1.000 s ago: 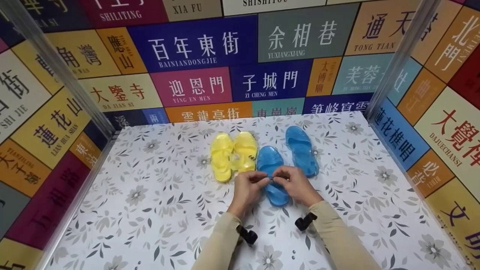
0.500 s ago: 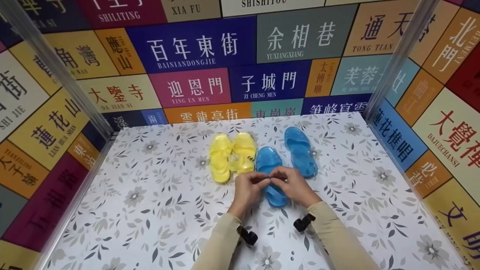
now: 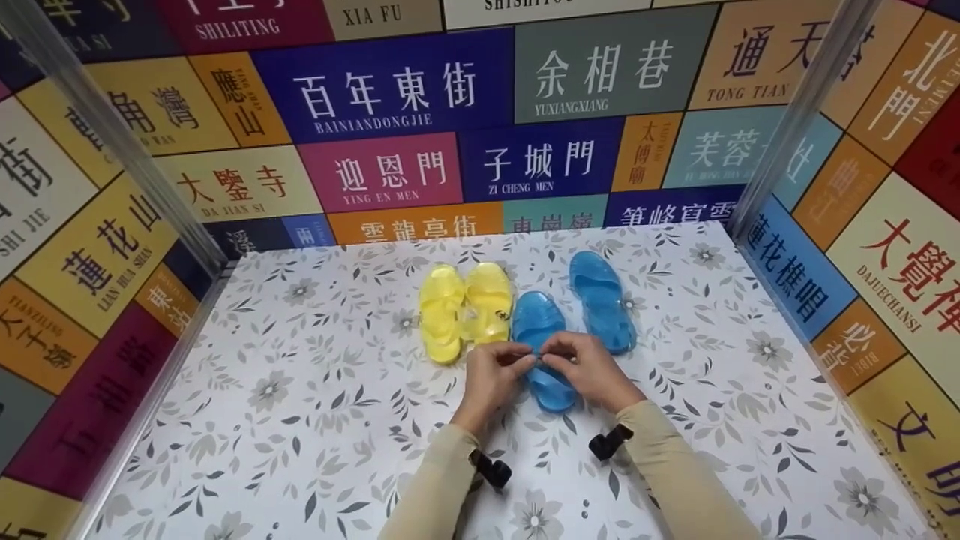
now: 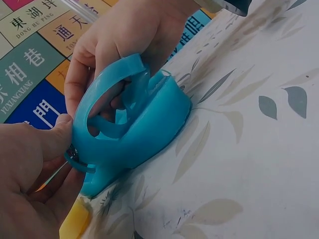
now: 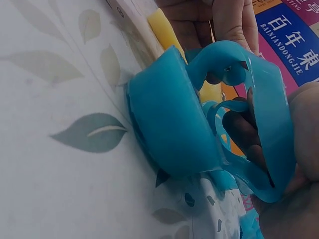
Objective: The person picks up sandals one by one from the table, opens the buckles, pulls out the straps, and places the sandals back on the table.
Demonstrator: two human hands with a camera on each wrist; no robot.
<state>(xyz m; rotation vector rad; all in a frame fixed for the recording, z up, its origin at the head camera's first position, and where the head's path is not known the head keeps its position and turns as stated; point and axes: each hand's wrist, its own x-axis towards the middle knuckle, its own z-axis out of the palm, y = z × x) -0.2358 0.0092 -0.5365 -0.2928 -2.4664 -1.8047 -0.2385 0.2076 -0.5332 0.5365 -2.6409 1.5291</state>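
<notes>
A blue jelly sandal (image 3: 553, 391) lies on the floral-patterned surface, under both hands in the head view. My left hand (image 3: 491, 379) pinches its strap near a small metal buckle (image 4: 74, 152), with thumb and fingers on either side. On the other side, my right hand (image 3: 592, 369) pinches the same strap, its fingers reaching inside the strap loop (image 5: 271, 124) in the right wrist view. The fingertips of both hands meet over the middle of the sandal and partly hide the buckle. Its mate, another blue sandal (image 3: 602, 304), lies just beyond my right hand.
A pair of yellow jelly sandals (image 3: 442, 315) lies side by side, left of the blue ones and close to my left hand. The white floral tabletop (image 3: 322, 420) is bounded by colourful sign-covered panels (image 3: 382, 90) at the back and sides.
</notes>
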